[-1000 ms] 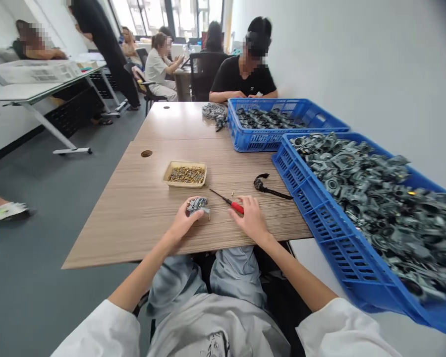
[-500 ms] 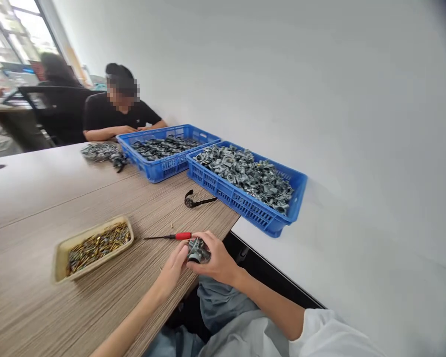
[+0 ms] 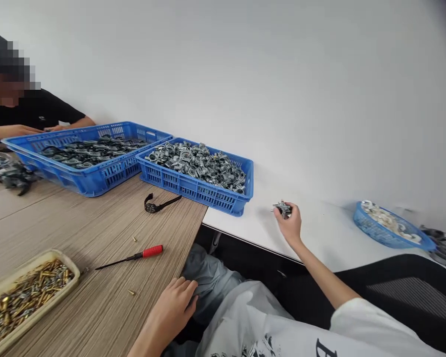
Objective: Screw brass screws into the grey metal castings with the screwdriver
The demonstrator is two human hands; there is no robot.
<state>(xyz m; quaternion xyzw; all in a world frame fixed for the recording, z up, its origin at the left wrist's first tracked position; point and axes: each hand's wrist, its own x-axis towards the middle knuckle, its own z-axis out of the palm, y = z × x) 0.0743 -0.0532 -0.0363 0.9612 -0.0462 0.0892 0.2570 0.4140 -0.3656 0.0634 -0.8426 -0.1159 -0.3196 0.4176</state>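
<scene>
Over the white side table, my right hand point(image 3: 290, 225) is closed around a grey cast-metal carburetor point(image 3: 282, 208). My left hand point(image 3: 176, 302) lies on the edge of the wooden table, holding nothing, its fingers loosely bent and the thumb apart. Beyond it lies a screwdriver point(image 3: 152, 251) with a red handle and dark shaft. Two small brass pieces are on the wood, one a brass screw-like piece point(image 3: 131, 292) near my left hand. A cream tray point(image 3: 72, 270) of brass and silver small parts stands at the lower left.
A blue crate point(image 3: 223, 201) heaped with grey metal parts spans both tables. Another blue crate point(image 3: 92, 188) stands left of it, before a person in black. A black wristwatch point(image 3: 151, 207) lies nearby. To the right are a blue basket point(image 3: 375, 233) of white pieces and a black chair back point(image 3: 405, 267).
My right hand has carried the carburetor from the wooden table's edge rightward over the white table. My left hand has let go of it and rests on the edge. The view has turned right.
</scene>
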